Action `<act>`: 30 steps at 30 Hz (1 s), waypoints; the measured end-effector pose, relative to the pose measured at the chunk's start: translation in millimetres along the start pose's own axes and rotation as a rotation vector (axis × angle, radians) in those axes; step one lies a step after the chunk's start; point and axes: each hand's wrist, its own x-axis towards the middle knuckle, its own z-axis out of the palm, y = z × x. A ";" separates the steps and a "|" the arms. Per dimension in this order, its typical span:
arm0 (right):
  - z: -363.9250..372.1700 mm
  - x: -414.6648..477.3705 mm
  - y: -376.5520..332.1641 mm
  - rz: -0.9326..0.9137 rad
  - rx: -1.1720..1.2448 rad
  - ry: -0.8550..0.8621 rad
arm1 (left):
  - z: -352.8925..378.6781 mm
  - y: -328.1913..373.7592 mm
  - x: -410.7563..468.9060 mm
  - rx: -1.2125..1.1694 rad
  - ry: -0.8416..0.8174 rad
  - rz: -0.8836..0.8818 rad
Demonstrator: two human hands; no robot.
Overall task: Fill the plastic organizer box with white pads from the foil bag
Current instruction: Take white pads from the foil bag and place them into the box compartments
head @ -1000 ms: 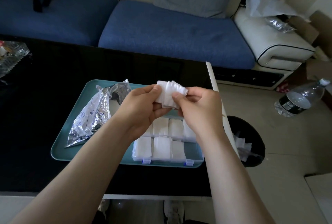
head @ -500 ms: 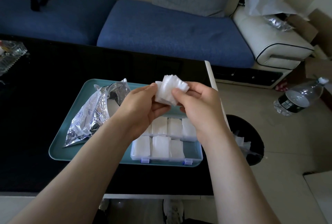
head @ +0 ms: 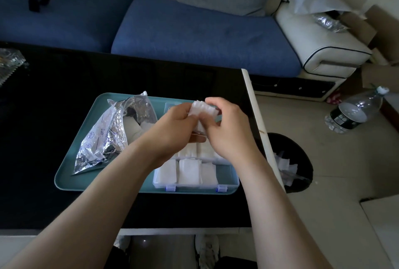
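A small stack of white pads (head: 201, 110) is held between both hands above the clear plastic organizer box (head: 228, 179). My left hand (head: 174, 127) pinches the stack from the left and my right hand (head: 226, 129) grips it from the right and above. The box sits on the right half of a teal tray (head: 71, 160); its near compartments hold white pads (head: 187, 171), the far ones are hidden by my hands. A crumpled foil bag (head: 112, 134) lies open on the tray's left half, with white pads showing in its mouth.
The tray sits on a black glass table (head: 54, 83) whose right edge runs just past the box. A black waste bin (head: 289, 160) with white scraps stands on the floor to the right. A plastic bottle (head: 354, 111) lies further right. A blue sofa (head: 194, 31) is behind the table.
Both hands have lowered slightly with the pad stack. My right hand has shifted over the top of the stack, covering more of it.
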 end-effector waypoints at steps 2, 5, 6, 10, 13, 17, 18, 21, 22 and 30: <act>-3.1 -1.4 -0.1 0.049 0.050 -0.034 | 2.5 0.0 -1.1 0.062 0.036 -0.014; -10.7 -2.0 3.3 0.140 0.140 0.016 | 4.7 -4.8 0.5 0.238 0.065 0.010; -13.7 -3.0 6.4 0.176 0.141 0.033 | 4.5 -8.8 0.8 0.361 0.085 0.045; -27.4 -9.0 16.0 0.363 -0.003 -0.071 | -0.1 -18.9 0.2 0.883 0.048 0.219; -27.1 -16.6 25.3 0.463 -0.067 -0.289 | 1.7 -20.8 -6.4 1.049 -0.179 0.130; -17.9 -25.2 34.9 0.429 -0.163 -0.330 | 3.2 -25.0 -12.3 1.217 -0.231 0.063; -15.4 -26.8 36.5 0.413 -0.181 -0.317 | 2.2 -26.1 -12.1 1.238 -0.223 0.053; -7.6 -33.4 41.7 0.410 -0.214 -0.321 | 0.6 -28.8 -11.2 1.245 -0.205 0.033; -4.2 -35.2 43.5 0.412 -0.239 -0.322 | 0.0 -29.8 -10.2 1.240 -0.204 0.032; 15.6 -39.9 45.9 0.417 -0.271 -0.281 | 0.1 -32.9 -7.1 1.216 -0.213 0.039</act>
